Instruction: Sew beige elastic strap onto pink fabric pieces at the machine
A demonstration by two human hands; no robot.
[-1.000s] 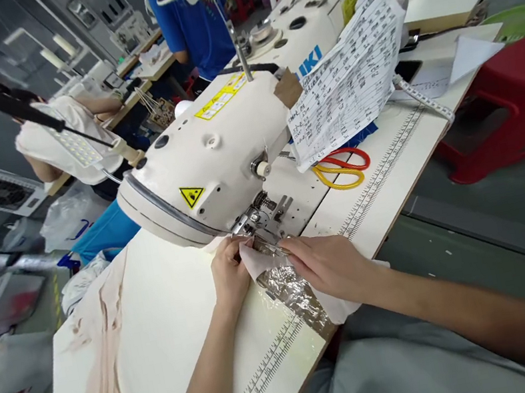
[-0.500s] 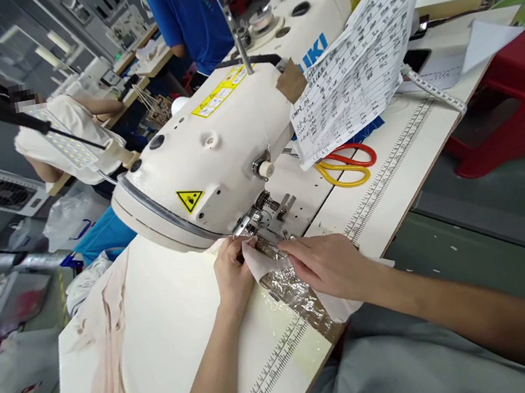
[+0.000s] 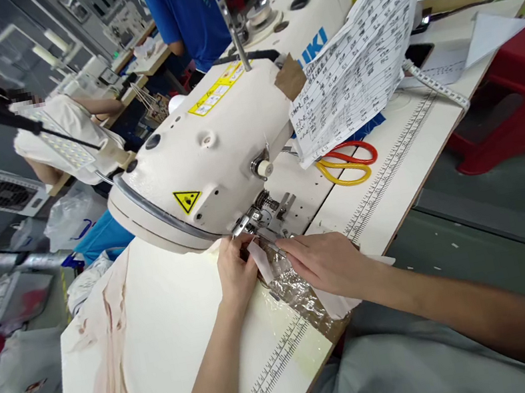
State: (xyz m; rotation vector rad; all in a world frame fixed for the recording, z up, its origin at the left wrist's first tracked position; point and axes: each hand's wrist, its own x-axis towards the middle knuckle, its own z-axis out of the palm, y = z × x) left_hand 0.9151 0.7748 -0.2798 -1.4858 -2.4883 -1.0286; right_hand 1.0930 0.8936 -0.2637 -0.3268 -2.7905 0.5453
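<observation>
A white sewing machine (image 3: 213, 144) stands on the table, its presser foot area (image 3: 247, 223) just beyond my hands. Closed at the left of the foot, my left hand (image 3: 236, 274) pinches a pale pink strip of fabric (image 3: 261, 263). My right hand (image 3: 328, 265) is closed too, its thumb and index finger together by a slim greyish piece near the needle plate; I cannot tell what they grip. More pale fabric (image 3: 335, 304) hangs below the right hand. Crinkled clear plastic over a brown sheet (image 3: 296, 289) covers the table edge between my hands.
Scissors with red and yellow handles (image 3: 347, 171) lie right of the machine. A handwritten sheet (image 3: 356, 65) hangs on its body. Pleated pink fabric (image 3: 115, 385) lies at the table's left. A red stool (image 3: 501, 107) stands at right. Two people sit or stand beyond.
My left hand has shifted slightly right, and the pale fabric beside it now shows as a narrower, folded strip. The right hand stays almost in place.
</observation>
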